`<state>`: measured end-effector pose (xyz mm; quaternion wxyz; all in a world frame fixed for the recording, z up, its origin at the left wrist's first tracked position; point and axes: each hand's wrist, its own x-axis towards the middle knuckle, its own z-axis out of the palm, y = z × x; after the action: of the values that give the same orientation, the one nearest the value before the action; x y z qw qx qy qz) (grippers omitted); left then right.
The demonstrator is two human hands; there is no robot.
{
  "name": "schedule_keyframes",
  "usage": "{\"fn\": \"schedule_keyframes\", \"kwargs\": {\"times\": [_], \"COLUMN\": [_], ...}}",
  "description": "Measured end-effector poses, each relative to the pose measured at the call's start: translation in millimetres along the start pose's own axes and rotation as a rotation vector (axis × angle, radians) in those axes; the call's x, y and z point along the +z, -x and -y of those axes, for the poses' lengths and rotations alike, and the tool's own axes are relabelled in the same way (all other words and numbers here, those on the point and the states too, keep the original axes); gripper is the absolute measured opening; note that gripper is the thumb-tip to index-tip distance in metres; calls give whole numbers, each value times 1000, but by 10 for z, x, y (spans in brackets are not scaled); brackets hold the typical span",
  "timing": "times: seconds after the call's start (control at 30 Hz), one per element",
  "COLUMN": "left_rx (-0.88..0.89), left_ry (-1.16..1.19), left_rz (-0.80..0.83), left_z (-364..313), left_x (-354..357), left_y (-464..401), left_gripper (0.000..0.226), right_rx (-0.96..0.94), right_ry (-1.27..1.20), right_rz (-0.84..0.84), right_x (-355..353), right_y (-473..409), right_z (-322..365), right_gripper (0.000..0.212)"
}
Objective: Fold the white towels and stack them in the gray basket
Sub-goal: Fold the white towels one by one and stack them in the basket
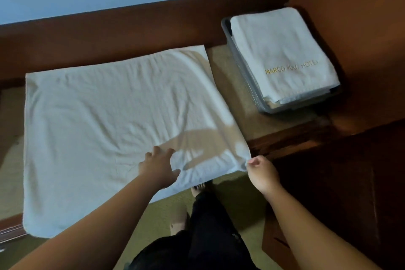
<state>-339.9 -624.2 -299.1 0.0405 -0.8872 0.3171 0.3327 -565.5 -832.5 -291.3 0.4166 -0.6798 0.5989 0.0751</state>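
Hands [262, 174] on spread towel [109, 120] — basket [245, 72] beside.

Both bare forearms reach forward from the bottom of the view, the left one angling in from the lower left, the right coming up from the lower right. The left hand [158, 170] is palm down, fingers spread and pretty much straight, pressing flat. The right hand [262, 173] is curled into a loose fist with thumb and fingers pinched together near its top, wrist slightly bent.
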Motion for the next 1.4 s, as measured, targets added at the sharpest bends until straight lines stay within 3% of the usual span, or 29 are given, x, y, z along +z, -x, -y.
{"fn": "schedule_keyframes", "kwargs": {"times": [0.1, 0.27, 0.43, 0.57, 0.73, 1.0, 1.2, 1.33, 1.4], "left_rx": [-84, -184, -236, -260, -274, -286, -285, -281, -283], "left_ry": [33, 168, 204, 207, 240, 239, 250, 264, 268], "left_rz": [-71, -81, -20, -34, -34, -39, -27, -29, -26], "left_z": [-105, -109, -105, -142, -123, -149, -153, -158, -159], "left_x": [-139, -314, -297, -181, -174, -167, -208, -232, -238], "left_y": [-155, -573, -852, -875, -878, -876, -854, -840, -836], "left_gripper": [66, 81, 89, 92, 95, 96, 95, 95, 95], "right_rx": [-203, -444, -453, -348, -276, -246, -252, -173, -88], "right_ry": [-20, 12, 143, 229, 201, 212, 213, 138, 93], "right_rz": [73, 97, 44, -23, 31, 26, 97, 78, 105], "right_x": [11, 137, 238, 359, 406, 222, 189, 184, 164], "right_y": [-188, -939, -1810, -2344, -2735, -3026, -3003, -2864, -2755], "right_z": [666, 1780, 2615, 3005, 3382, 3731, 3575, 3378, 3264], "right_gripper": [10, 22, 38, 32, 18, 45, 37, 5, 15]}}
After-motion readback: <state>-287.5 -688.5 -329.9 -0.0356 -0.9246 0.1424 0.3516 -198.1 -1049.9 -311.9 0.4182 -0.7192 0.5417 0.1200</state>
